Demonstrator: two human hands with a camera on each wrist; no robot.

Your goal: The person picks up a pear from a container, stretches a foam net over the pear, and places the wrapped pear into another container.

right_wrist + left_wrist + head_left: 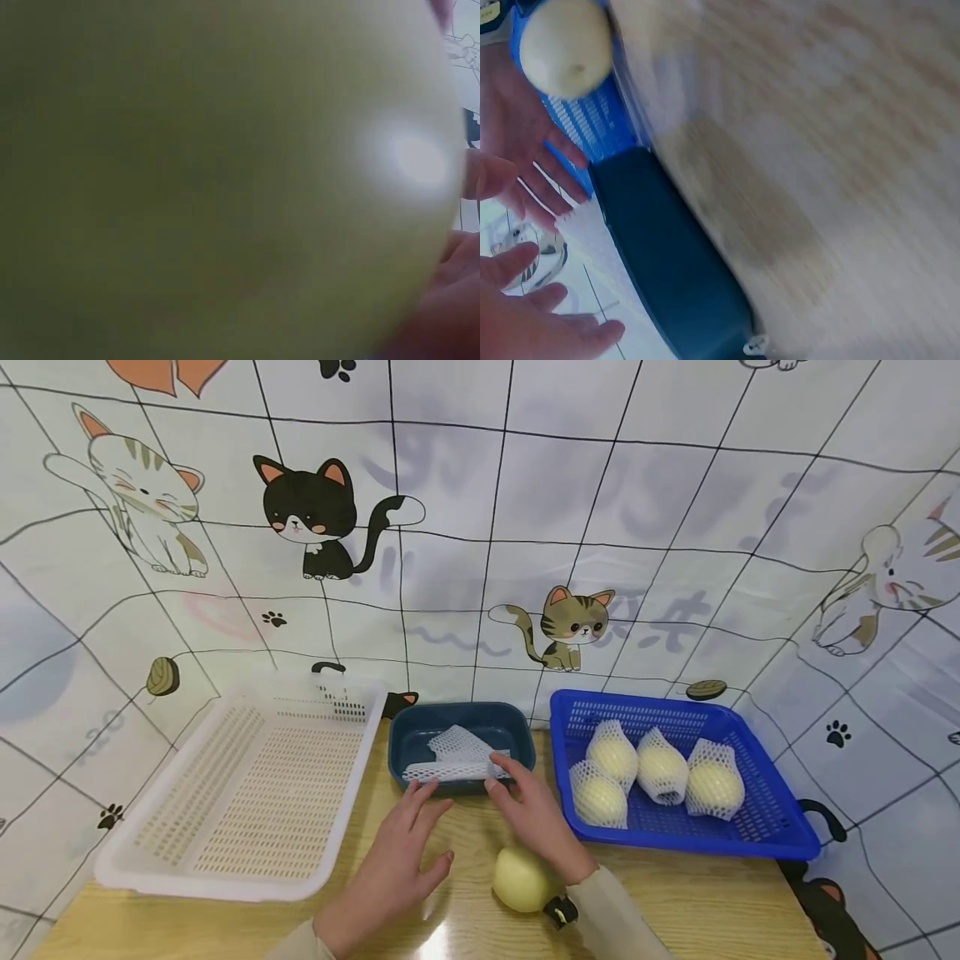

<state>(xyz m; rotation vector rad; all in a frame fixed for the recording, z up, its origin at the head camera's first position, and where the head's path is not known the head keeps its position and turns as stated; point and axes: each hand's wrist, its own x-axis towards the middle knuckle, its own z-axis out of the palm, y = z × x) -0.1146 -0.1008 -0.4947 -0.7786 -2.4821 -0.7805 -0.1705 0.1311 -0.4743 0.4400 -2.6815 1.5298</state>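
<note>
A dark teal tub (405, 735) holds white foam net sleeves (461, 747), one lying across its front. My left hand (393, 856) hovers before the tub's near left side, its fingers loosely spread. Above the tub's front right edge, my right hand (536, 814) has its fingertips right at the end of the front sleeve. The left wrist view shows its fingers (559, 176) extended. On the wooden table, a round, pale yellow-green fruit (519, 881) sits beside my right wrist. This bare fruit (225, 180) fills most of the right wrist view.
To the right stands a blue basket (682, 839) with several similar fruits (663, 768) in white foam nets. A white perforated basket (258, 802) occupies the left. Behind everything hangs a cat-patterned sheet (450, 568). A black wrist strap (560, 911) shows near the right sleeve.
</note>
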